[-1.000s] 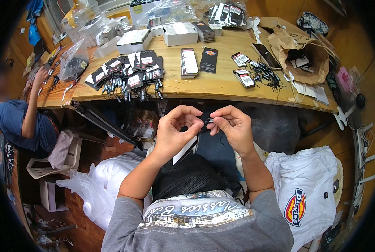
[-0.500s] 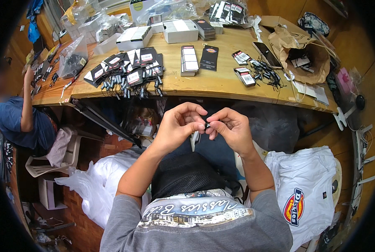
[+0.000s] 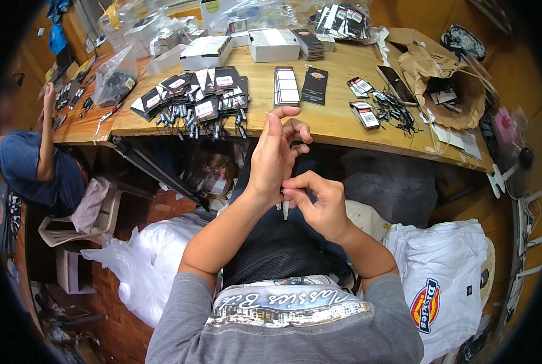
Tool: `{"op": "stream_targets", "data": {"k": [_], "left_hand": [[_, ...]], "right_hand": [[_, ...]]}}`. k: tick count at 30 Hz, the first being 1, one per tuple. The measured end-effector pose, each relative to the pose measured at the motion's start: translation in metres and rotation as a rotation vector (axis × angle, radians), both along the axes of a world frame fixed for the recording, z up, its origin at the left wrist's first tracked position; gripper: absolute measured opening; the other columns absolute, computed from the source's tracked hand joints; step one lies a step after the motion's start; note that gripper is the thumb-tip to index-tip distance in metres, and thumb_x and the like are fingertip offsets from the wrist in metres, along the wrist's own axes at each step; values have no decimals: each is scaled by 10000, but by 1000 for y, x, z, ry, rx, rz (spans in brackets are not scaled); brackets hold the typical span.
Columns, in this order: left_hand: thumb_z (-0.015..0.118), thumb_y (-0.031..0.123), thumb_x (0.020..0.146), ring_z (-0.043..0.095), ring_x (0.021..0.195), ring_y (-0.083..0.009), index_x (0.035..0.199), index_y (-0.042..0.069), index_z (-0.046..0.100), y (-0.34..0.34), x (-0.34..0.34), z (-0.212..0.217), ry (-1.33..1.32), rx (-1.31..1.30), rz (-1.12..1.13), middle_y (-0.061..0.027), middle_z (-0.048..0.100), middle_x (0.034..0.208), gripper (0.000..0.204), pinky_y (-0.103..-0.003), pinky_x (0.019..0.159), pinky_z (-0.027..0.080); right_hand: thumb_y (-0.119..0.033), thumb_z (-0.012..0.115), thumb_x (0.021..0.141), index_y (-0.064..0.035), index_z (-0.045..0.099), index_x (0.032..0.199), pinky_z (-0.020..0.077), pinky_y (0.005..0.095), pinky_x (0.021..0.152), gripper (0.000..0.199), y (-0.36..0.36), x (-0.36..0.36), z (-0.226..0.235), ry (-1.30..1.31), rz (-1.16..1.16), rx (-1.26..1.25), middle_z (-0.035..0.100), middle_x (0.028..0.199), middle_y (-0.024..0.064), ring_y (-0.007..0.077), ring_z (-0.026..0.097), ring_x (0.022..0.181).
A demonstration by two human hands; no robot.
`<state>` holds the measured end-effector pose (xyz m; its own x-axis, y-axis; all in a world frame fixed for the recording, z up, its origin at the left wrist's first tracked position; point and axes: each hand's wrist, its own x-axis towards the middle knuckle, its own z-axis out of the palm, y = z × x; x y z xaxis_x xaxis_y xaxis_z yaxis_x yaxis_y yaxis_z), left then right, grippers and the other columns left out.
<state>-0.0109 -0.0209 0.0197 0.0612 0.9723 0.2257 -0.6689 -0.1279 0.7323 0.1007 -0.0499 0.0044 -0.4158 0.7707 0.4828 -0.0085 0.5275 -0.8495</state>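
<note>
1. Single view, head-worn, the left one of a side-by-side pair; upright, not mirrored.
2. Looks steeply down over the chest and lap, forearms entering from the lower edge.
3. Sits close to the left hand (image 3: pixel 275 159) and right hand (image 3: pixel 319 203), which fill the centre.
4. Takes in the wooden table (image 3: pixel 337 118) farther off along the top, its edge bowed by the fisheye.
5. Fades to a dark round rim at the corners.
6. No second view to share the scene with.

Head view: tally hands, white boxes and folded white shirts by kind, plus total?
Hands, the person's own: 2, left hand and right hand
White boxes on the table: 2, and
Folded white shirts: 1
Total: 5
</note>
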Motion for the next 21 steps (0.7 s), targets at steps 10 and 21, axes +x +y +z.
{"op": "stream_targets", "data": {"k": [10,21], "left_hand": [[403,565,745,548,808,-211,1120,-34,355,-18,-51,-22,306,98,-839,-159,530,943,709,-303,754,407],[552,191,763,457,752,-153,871,-21,578,-25,-91,8,615,393,-361,-76,515,796,239,-249,692,354]], "right_hand": [[4,498,774,23,525,810,388,186,461,49,20,20,49,-45,173,-277,526,627,25,67,472,511],[-4,543,758,26,533,838,384,168,512,86,20,13,73,-56,211,-2,529,691,38,59,484,587]]}}
